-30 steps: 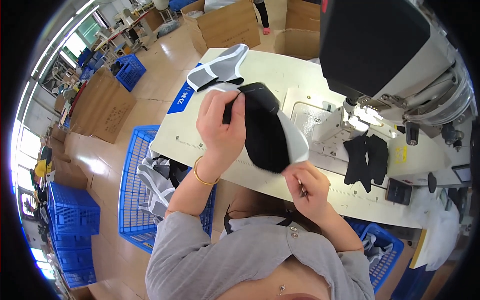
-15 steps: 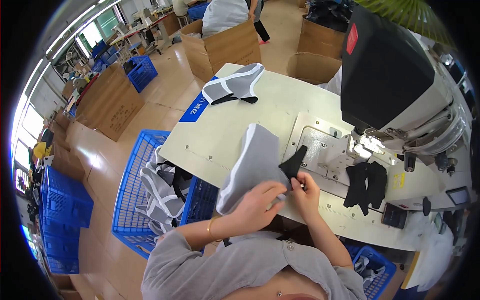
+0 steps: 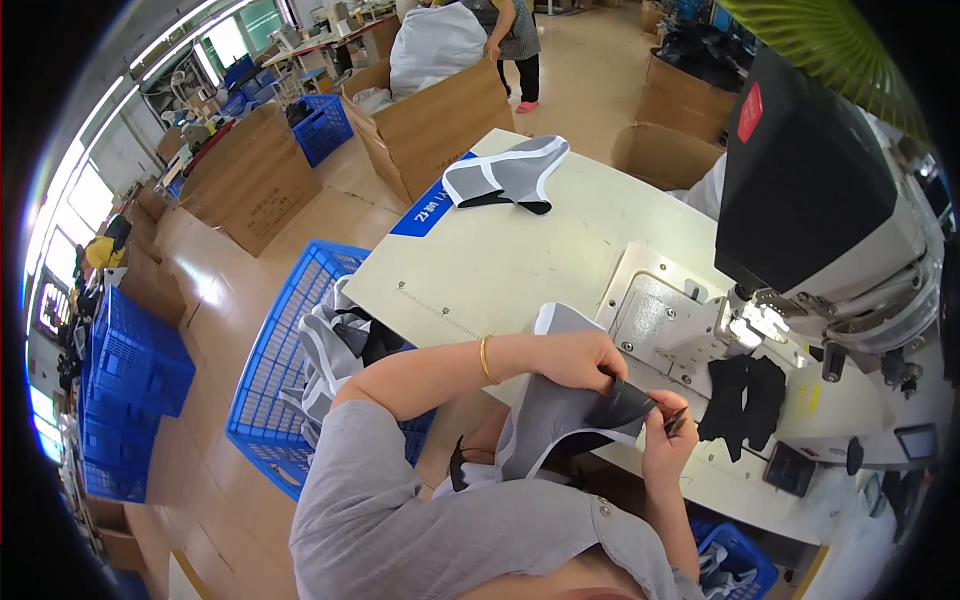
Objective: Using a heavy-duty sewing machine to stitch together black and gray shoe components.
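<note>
My left hand (image 3: 585, 360), its fingers closed, pinches a grey fabric piece (image 3: 540, 425) with white binding where its black part begins. The piece hangs over the table's front edge toward my lap. At the tip of the black tab (image 3: 625, 402), my right hand (image 3: 664, 445) is closed on the fabric. A small dark object (image 3: 677, 422) also shows at those fingers, too small to make out. Right of my hands, black fabric pieces (image 3: 742, 405) lie beside the sewing machine (image 3: 810, 200). Another grey piece with white binding (image 3: 510, 172) rests at the table's far end.
A blue basket (image 3: 262, 375) of grey and white pieces stands left of the table (image 3: 500, 270); another blue basket (image 3: 745, 570) sits below right. Large cardboard boxes (image 3: 440, 130) stand beyond, with a person (image 3: 515, 45) beside one. A green fan-like object (image 3: 830, 50) hangs at upper right.
My left hand has crossed rightward over the table and now grips by the black tab. The grey piece has turned and come down toward my lap. The view has shifted slightly.
</note>
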Action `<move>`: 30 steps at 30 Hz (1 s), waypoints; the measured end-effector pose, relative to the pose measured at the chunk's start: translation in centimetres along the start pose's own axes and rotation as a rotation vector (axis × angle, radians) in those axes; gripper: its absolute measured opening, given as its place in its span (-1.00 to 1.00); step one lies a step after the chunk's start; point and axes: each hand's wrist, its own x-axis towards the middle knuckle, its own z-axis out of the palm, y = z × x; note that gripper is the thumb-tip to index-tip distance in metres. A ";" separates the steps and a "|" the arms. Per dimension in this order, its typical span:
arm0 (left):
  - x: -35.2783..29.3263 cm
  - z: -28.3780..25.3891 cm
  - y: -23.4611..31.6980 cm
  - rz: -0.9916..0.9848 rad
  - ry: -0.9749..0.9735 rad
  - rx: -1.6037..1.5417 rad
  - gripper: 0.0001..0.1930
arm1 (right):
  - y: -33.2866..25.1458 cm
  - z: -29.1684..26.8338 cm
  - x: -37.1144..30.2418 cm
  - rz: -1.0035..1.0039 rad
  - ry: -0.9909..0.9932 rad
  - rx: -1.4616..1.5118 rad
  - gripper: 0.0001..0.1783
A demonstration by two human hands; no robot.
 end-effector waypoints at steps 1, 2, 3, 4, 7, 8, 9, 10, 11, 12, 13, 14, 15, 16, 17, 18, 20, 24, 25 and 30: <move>0.0 0.4 0.3 -0.003 0.011 0.004 -0.88 | -0.1 0.0 0.1 -0.003 -0.010 0.005 -0.83; 0.1 0.8 0.5 0.035 0.073 -0.001 -0.88 | -0.4 0.1 0.2 0.105 -0.037 0.032 -0.81; 0.1 1.3 0.5 0.075 0.135 -0.007 -0.88 | -0.6 0.1 0.1 0.214 -0.064 0.056 -0.78; 0.2 1.7 0.5 0.117 0.180 0.001 -0.87 | 0.5 -0.7 0.0 0.323 -0.145 0.034 -0.74; 0.0 1.7 1.5 0.041 0.207 0.095 -0.85 | 0.7 -0.1 -0.1 0.133 -0.099 -0.026 -0.71; 0.0 1.7 1.4 0.035 0.218 0.098 -0.85 | 0.9 0.2 -0.2 0.132 -0.111 -0.021 -0.71; -0.1 2.0 1.3 0.033 0.237 0.134 -0.85 | 1.0 0.4 -0.3 0.062 -0.071 0.020 -0.71; -0.1 2.0 1.2 0.031 0.256 0.171 -0.84 | 1.1 0.5 -0.4 -0.006 -0.032 0.062 -0.70; -0.1 1.9 0.8 0.024 0.270 0.172 -0.84 | 1.3 0.3 -0.6 -0.006 -0.046 0.067 -0.70; -0.1 1.7 0.3 0.102 0.223 0.103 -0.84 | 1.6 -0.4 -0.6 0.010 -0.087 0.095 -0.70; 0.0 1.4 0.0 0.183 0.173 0.031 -0.84 | 2.0 -1.0 -0.5 0.028 -0.125 0.119 -0.70; 0.1 0.8 -0.2 0.177 0.187 0.029 -0.84 | 1.6 -1.8 -0.2 0.129 -0.189 0.145 -0.69; 0.1 0.0 0.0 0.019 0.060 -0.150 -0.84 | 1.3 -1.7 0.0 0.132 -0.204 0.149 -0.69; 0.2 -0.4 0.2 -0.137 -0.067 -0.331 -0.83 | 1.0 -1.4 0.2 0.004 -0.248 0.087 -0.68; 0.4 -0.4 0.4 -0.141 -0.052 -0.334 -0.83 | 0.7 -1.3 0.4 -0.125 -0.292 0.026 -0.67; 0.6 -0.3 0.9 -0.040 -0.027 -0.230 -0.83 | 0.2 -2.0 0.6 -0.101 -0.391 -0.014 -0.63; 1.1 -0.6 1.7 0.127 -0.095 0.096 -0.82 | -0.6 -1.5 1.0 -0.194 -0.415 -0.089 -0.62; 1.7 -0.4 2.2 0.161 -0.124 0.181 -0.78 | -1.5 -1.4 1.0 -0.289 -0.417 -0.205 -0.58; 1.9 -0.2 2.4 0.199 -0.130 0.294 -0.79 | -1.7 -1.4 0.8 -0.283 -0.418 -0.208 -0.58; 2.9 0.2 2.6 0.334 -0.170 0.397 -0.80 | -2.3 -2.0 0.4 -0.351 -0.412 -0.320 -0.64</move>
